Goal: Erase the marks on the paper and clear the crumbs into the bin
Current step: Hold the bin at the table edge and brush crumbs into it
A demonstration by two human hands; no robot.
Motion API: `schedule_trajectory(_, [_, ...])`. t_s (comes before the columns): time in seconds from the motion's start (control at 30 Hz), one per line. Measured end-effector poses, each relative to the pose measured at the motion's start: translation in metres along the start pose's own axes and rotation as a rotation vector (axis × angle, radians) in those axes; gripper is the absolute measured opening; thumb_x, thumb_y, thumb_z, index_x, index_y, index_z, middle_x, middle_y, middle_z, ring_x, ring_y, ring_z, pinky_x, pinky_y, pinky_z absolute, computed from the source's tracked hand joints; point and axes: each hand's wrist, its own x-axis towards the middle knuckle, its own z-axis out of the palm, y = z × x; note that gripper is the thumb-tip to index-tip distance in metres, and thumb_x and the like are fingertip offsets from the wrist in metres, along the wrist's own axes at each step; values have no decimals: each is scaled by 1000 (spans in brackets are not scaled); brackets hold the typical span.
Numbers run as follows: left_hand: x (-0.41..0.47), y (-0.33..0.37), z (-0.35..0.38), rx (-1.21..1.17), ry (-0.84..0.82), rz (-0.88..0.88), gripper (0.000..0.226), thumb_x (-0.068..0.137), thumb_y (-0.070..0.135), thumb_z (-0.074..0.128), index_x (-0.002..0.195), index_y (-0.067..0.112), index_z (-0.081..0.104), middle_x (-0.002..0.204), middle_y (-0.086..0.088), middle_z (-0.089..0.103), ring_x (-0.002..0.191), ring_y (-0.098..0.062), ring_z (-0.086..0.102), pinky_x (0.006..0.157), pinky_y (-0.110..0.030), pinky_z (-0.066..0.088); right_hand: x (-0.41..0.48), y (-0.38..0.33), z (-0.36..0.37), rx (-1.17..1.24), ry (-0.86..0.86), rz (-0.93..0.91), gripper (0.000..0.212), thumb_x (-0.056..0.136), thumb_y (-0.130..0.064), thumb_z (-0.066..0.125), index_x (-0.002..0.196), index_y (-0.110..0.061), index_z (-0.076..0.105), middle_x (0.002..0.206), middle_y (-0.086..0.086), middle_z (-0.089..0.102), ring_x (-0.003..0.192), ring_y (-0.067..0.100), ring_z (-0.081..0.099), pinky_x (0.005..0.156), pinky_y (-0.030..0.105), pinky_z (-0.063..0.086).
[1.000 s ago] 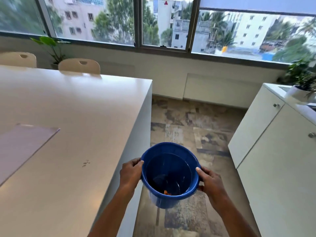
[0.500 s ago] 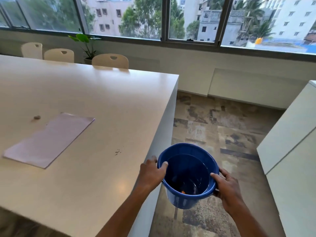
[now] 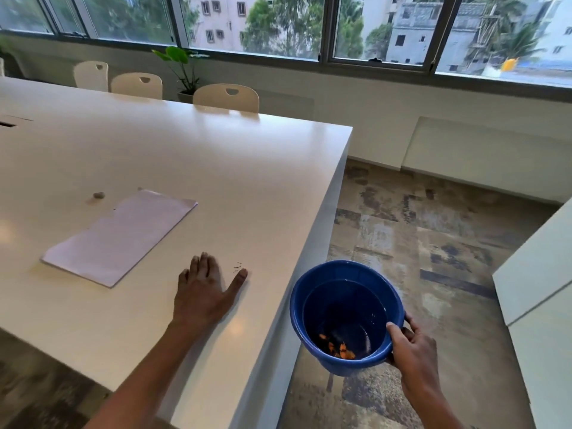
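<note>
A pale sheet of paper (image 3: 122, 235) lies flat on the white table (image 3: 185, 156). A small grey eraser (image 3: 98, 195) rests just beyond its far left corner. A little cluster of dark crumbs (image 3: 237, 265) sits near the table's right edge. My left hand (image 3: 204, 289) lies flat on the table with fingers spread, its thumb tip just below the crumbs. My right hand (image 3: 413, 351) grips the rim of a blue bin (image 3: 346, 314), held off the table's right edge, below tabletop height. Orange scraps lie in the bin's bottom.
Several cream chairs (image 3: 226, 97) stand along the table's far side, with a potted plant (image 3: 182, 69) behind them under the windows. A white cabinet (image 3: 538, 298) stands at the right. Patterned floor (image 3: 433, 236) runs between table and cabinet.
My left hand has let go of the bin and moved onto the table beside the crumbs. My right hand alone holds the bin. The view has shifted left.
</note>
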Motion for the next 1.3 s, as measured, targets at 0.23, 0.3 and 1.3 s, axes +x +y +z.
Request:
schedule_trajectory(0.23, [-15, 27, 7, 21, -21, 94, 123, 81, 95, -4, 164, 5, 7, 173, -13, 6, 160, -24, 4, 130, -44, 6, -4, 1, 5, -23, -6, -28, 42, 96, -6, 59, 133, -24, 56, 99, 15, 72, 76, 34, 72, 59, 46, 61])
schedule_trajectory(0.3, [-21, 43, 9, 24, -45, 178, 124, 80, 95, -5, 165, 5, 6, 173, -13, 5, 160, -23, 4, 130, -44, 6, -5, 2, 6, -12, -7, -27, 43, 96, -4, 59, 134, -24, 56, 100, 16, 71, 78, 35, 72, 61, 46, 61])
schedule_trajectory(1.3, [10, 37, -1, 24, -134, 628, 111, 88, 92, 16, 165, 12, 16, 172, -3, 14, 158, -13, 13, 127, -30, 11, -22, -2, 7, -17, 4, -24, 45, 96, -5, 59, 126, -38, 56, 100, 12, 72, 79, 34, 72, 63, 52, 62])
